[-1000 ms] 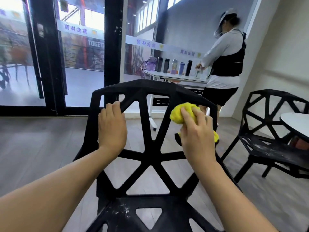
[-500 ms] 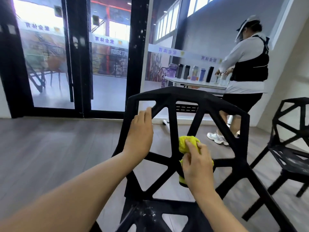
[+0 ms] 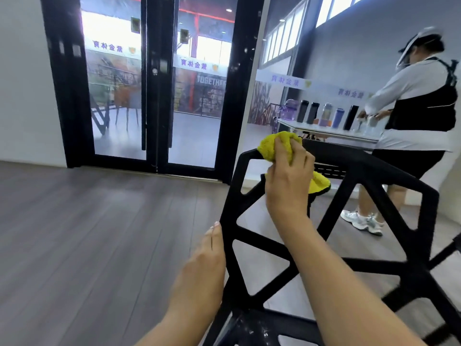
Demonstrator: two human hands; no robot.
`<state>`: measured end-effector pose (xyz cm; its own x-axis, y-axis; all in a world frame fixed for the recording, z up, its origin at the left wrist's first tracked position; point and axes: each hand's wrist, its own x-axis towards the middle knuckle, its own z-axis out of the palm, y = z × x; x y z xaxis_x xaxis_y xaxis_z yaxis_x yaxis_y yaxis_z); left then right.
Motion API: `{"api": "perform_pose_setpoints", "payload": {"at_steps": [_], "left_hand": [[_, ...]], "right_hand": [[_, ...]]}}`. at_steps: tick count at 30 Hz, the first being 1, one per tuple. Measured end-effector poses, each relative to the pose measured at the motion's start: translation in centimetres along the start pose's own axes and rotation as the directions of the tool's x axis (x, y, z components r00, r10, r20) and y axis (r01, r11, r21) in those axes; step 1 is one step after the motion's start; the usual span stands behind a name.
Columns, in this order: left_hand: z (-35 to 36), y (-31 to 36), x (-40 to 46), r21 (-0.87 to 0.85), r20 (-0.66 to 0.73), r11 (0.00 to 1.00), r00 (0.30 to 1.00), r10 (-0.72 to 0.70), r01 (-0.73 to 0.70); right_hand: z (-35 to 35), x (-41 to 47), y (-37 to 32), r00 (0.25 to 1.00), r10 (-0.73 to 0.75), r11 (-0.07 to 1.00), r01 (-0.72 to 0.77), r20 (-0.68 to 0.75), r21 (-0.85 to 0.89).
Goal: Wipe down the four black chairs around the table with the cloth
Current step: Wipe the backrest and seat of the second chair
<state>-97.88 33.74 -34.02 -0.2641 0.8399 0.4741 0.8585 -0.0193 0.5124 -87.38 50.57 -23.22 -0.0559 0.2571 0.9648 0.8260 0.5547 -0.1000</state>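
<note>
Cloth (image 3: 270,146) bunched in my right hand (image 3: 287,181), fingers curled round it, pressed on the chair (image 3: 374,171) backrest at the top left corner of the frame; part of it hangs thru the opening behind my hand. Left hand (image 3: 207,260) lies flat against the outer left edge of the backrest, fingers straight and together, gripping nothing, looks like it's just steadying. Step in hand, my read: wiping the top rail. To do it well: keep the left hand braced so the chair doesn't skid on the floor, wrap the cloth over the rail so front, top and back get hit in one pass, run corner to corner w/o lifting, then do each diagonal strut one at a time, incl. the inner edges of the cutouts. Seat (image 3: 262,328) at the bottom shows whitish specks, prob needs a firmer rub, do it last so dirt from the back drops onto it first. Refold the cloth when a face gets dirty. Counts: 1 black chair in view, other 3 and the table not visible from here, so can't judge overall progress. 1 cloth. 2 hands. 1 other person (image 3: 419,101) at a white counter (image 3: 324,131) far right; approx 7 bottles on it, far end blocked, can't be sure.
</note>
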Motion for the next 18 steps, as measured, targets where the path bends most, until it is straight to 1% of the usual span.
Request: {"api": "perform_pose_setpoints", "payload": {"at_steps": [2,4,5,6,7,8,9,10,11,12,14,15,17,18], "left_hand": [[-0.1,-0.3,0.0,-0.003,0.006,1.000,1.000,-0.013,0.013],[-0.2,-0.6,0.0,0.005,0.017,1.000,1.000,-0.016,0.015],[-0.1,-0.7,-0.1,-0.003,0.022,1.000,1.000,-0.012,0.012],[-0.2,-0.7,-0.2,-0.012,0.027,1.000,1.000,-0.006,0.007],[-0.2,-0.7,-0.2,-0.022,0.030,1.000,1.000,0.002,-0.002],[-0.2,-0.7,-0.2,-0.022,0.028,1.000,1.000,0.011,-0.010],[-0.2,-0.7,-0.2,-0.014,0.020,1.000,1.000,0.018,-0.018],[-0.2,-0.7,-0.1,-0.005,0.014,1.000,1.000,0.026,-0.026],[-0.2,-0.8,0.1,-0.004,0.012,1.000,0.999,0.029,-0.029],[-0.2,-0.9,0.4,-0.009,0.019,0.999,0.999,0.032,-0.032],[-0.1,-1.1,0.8,-0.038,0.031,0.999,0.999,0.031,-0.030],[-0.1,-1.3,1.0,-0.046,0.031,0.998,0.999,0.033,-0.032],[-0.2,-1.5,1.1,-0.051,0.026,0.998,0.999,0.041,-0.040],[-0.2,-1.6,1.2,-0.048,0.020,0.998,0.999,0.044,-0.043]], "right_hand": [[0.3,-1.7,-3.1,0.985,-0.172,0.984,0.172,0.010,0.041],[0.3,-2.7,-4.3,0.941,-0.335,0.942,0.332,0.044,0.056],[0.2,-2.7,-3.6,0.922,-0.382,0.924,0.380,0.062,0.037],[0.0,-2.3,-2.3,0.917,-0.394,0.919,0.395,0.071,-0.003],[-0.2,-1.7,-0.6,0.933,-0.354,0.932,0.358,0.063,-0.055],[-0.4,-1.1,1.1,0.963,-0.264,0.959,0.267,0.047,-0.094],[-0.7,-0.5,2.3,0.989,-0.147,0.984,0.150,0.032,-0.099],[-1.0,-0.3,2.9,0.998,-0.055,0.996,0.057,0.021,-0.074],[-1.1,-0.6,2.6,1.000,-0.015,0.999,0.016,0.023,-0.039],[-1.0,-1.6,1.6,0.999,-0.030,0.999,0.030,0.028,-0.010],[-0.6,-5.1,-0.8,0.990,-0.128,0.992,0.127,0.061,0.028],[-0.6,-7.1,-1.8,0.984,-0.155,0.987,0.151,0.089,0.051],[-0.9,-9.5,-2.4,0.976,-0.162,0.985,0.151,0.148,0.078],[-1.0,-9.2,-1.8,0.970,-0.194,0.980,0.186,0.147,0.068]]}}
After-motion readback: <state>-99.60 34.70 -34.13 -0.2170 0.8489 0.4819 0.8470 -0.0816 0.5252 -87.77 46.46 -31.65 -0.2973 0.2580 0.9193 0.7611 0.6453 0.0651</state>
